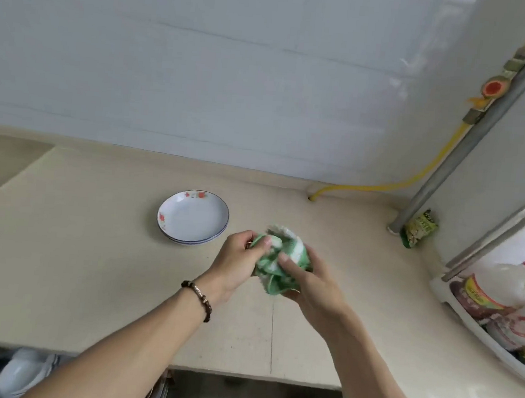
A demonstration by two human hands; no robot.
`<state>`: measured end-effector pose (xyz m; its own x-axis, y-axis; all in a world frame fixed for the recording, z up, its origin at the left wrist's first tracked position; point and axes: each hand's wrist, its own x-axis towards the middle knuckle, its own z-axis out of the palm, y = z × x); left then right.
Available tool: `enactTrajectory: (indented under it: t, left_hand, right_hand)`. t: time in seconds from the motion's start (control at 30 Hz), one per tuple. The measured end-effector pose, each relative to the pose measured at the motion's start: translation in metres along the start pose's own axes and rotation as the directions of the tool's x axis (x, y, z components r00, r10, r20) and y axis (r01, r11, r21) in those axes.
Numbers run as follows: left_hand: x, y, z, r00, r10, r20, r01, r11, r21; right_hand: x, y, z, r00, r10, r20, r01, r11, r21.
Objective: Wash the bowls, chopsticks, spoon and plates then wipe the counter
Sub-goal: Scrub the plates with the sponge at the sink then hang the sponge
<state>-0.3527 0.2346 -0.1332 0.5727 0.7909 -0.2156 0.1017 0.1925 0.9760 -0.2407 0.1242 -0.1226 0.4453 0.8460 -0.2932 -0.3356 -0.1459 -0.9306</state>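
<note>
Pale beige bench [77,262] runs under a white tiled wall, and above its middle both hands bunch a green-and-white cloth [278,259]. The left hand [240,260] pinches its left side in a closed grip; the right hand [308,284] cups it from below and the right, fingers curled round it. Judging by this, the washing looks finished and the wiping of the bench is about to begin or is under way; no wet streaks can be made out. Just left and far of the cloth, two stacked plates [194,217] sit on the bench, clean-looking, nothing in the top one. Bowls [21,371] show at the near left edge, contents unclear. At the right, a white rack [465,318] holds bottles [496,289].
</note>
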Motion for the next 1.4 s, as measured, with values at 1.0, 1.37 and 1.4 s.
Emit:
enactTrajectory:
  t: [1.0, 1.37, 1.4]
  left_hand:
    - [0.159, -0.094, -0.174, 0.695, -0.09, -0.713, 0.572, 0.67, 0.473]
    - [0.146, -0.085, -0.173, 0.732, -0.058, -0.679, 0.459, 0.778, 0.428]
    - [0.143, -0.08, -0.17, 0.731, -0.065, -0.68, 0.433, 0.814, 0.387]
  right_hand:
    - [0.292, 0.064, 0.097, 0.987, 0.147, -0.07, -0.143, 0.579, -0.803]
    - [0.281, 0.063, 0.089, 0.989, 0.102, -0.107, -0.147, 0.751, -0.644]
    - [0.278, 0.062, 0.087, 0.989, 0.101, -0.113, -0.149, 0.767, -0.624]
